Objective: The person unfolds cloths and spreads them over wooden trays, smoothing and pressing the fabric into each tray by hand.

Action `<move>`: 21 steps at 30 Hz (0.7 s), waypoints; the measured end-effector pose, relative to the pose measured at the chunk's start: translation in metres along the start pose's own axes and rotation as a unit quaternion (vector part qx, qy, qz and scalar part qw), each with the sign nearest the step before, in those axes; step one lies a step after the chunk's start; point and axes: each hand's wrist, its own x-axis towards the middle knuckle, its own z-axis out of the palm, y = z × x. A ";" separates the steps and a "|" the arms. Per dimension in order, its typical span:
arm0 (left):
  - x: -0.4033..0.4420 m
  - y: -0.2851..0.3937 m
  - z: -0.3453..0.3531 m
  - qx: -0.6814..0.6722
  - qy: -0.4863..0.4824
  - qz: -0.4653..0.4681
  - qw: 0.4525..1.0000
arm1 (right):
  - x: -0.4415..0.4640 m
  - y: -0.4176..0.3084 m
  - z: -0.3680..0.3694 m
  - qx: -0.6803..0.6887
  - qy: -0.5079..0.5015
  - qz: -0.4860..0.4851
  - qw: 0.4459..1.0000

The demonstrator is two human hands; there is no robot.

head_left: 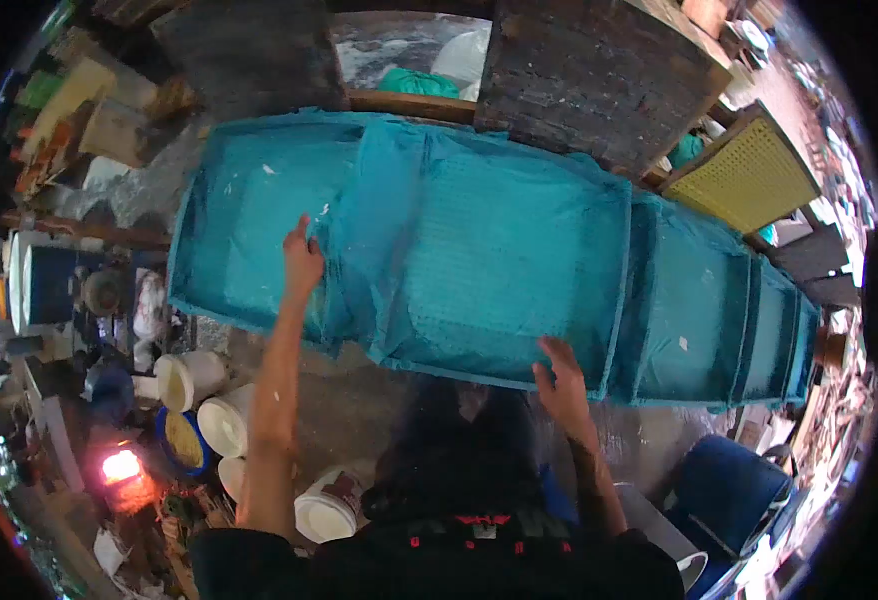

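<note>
A row of shallow trays lined with teal mesh cloth [519, 265] stretches across the view, divided by raised cloth-covered edges. My left hand [304, 262] is over the left tray, near a fold of cloth, with its index finger extended and nothing visible in it. Small white bits lie by that fingertip. At the front edge of the wide middle tray, my right hand [562, 378] has its thumb and fingers apart and holds nothing. Whether either hand touches the cloth is unclear.
Dark boards [599, 75] stand behind the trays, and a yellow perforated panel [744, 165] leans at the back right. White buckets [327, 508] are at the lower left, near a glowing fire [121, 465]. A blue container [729, 490] is at the lower right.
</note>
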 end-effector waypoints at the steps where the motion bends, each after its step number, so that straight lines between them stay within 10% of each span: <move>1: 0.012 -0.007 0.001 -0.007 -0.006 0.003 1.000 | -0.015 -0.004 -0.005 0.003 0.016 0.002 1.000; 7: 0.040 -0.020 0.017 0.179 -0.118 0.131 0.968 | -0.114 0.005 -0.010 -0.102 0.036 0.099 0.989; 14: -0.005 0.053 -0.020 0.098 0.053 0.217 0.970 | -0.124 -0.023 0.006 -0.013 0.118 0.191 0.974; 21: -0.039 0.061 0.079 -0.134 -0.148 0.148 0.969 | -0.015 -0.035 0.048 -0.042 0.039 -0.010 0.998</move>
